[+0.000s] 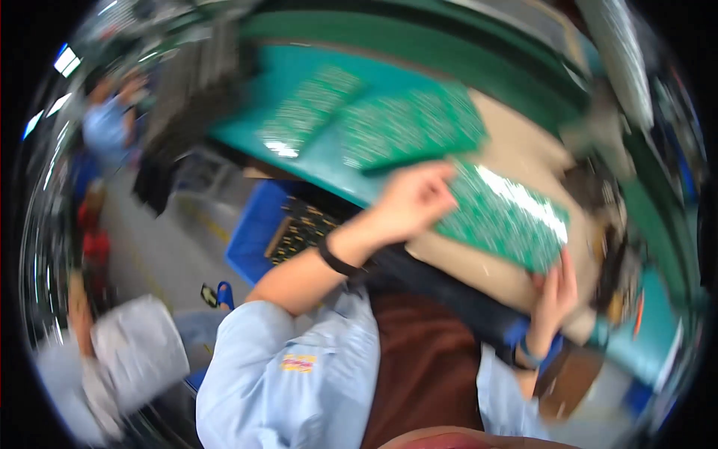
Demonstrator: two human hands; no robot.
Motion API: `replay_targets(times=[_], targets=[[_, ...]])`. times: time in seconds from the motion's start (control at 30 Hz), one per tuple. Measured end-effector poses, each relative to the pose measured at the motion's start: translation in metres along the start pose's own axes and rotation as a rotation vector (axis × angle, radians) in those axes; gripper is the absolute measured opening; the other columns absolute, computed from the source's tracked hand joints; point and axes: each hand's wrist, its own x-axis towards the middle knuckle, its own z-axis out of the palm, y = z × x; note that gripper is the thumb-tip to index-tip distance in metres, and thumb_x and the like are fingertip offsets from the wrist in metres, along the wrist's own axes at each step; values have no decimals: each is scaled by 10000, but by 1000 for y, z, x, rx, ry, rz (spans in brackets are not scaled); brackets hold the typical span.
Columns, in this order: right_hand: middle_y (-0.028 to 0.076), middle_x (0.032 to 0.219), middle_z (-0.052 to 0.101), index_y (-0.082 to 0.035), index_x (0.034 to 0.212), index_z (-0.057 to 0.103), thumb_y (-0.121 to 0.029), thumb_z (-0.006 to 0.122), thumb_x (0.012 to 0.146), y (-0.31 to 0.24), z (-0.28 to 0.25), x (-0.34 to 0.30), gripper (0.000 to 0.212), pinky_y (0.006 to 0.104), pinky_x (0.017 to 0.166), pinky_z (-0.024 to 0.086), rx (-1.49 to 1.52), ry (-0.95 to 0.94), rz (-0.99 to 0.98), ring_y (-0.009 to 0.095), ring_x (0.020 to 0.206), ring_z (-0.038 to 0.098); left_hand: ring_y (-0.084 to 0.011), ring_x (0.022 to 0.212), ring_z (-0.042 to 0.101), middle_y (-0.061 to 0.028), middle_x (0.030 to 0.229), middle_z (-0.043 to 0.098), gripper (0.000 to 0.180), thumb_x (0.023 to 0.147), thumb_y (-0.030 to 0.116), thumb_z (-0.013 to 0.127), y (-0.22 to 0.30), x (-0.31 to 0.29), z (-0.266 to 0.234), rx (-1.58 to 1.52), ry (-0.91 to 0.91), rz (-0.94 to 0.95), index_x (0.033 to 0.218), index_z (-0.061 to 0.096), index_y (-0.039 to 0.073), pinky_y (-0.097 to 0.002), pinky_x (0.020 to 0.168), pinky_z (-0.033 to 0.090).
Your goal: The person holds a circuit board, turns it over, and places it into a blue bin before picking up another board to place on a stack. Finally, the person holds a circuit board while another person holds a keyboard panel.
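A green circuit board panel [502,217] lies between my two hands, over a tan surface, with a bright glare along its far edge. My left hand [419,198] has its fingers curled at the panel's left edge and pinches it there. My right hand [557,292] grips the near right corner between thumb and fingers. Beyond my left hand, a second green panel [411,127] rests on the teal mat, and a third panel [310,108] sits left of it. Blur hides the small details of the boards.
Below the bench's left edge stands a blue bin [258,224] holding dark pieces with yellow marks. The tan surface [516,127] runs beside the teal mat [277,63]. Blurred tools [617,277] lie at the right. Another person [142,348] is at the lower left, one more [108,123] farther off.
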Motion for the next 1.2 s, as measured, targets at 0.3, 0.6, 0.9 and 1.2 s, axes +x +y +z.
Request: replay_targets(times=[0.3,0.6,0.9,1.2], targets=[[-3,838,580,27,1367,480,15,504,955,-12,12,10,414,187,669,456,-150,-19,-47,56,726,556,-27,693,519,15,830,539,486,897,-30,617,-16,5,4,-129,19,28,1364,485,-8,-170,599,435],[35,840,623,42,1365,464,50,495,941,-14,12,7,425,191,684,473,-189,-34,-18,75,724,579,-41,702,526,3,826,546,512,888,-36,621,-15,-2,1,-127,-8,51,1377,467,-18,-177,617,436],[8,846,598,52,1381,452,10,496,954,-19,16,11,431,174,672,431,-245,-77,36,51,730,536,-43,707,526,-7,829,558,534,882,-45,616,-15,1,-9,-157,-50,76,1389,453,-21,-181,620,429],[26,820,602,66,1366,462,31,479,946,-17,12,11,423,186,670,462,-205,-84,24,69,728,572,-41,674,508,-11,820,568,499,904,-32,574,-16,3,-10,-128,-61,90,1389,458,-23,-172,598,419]])
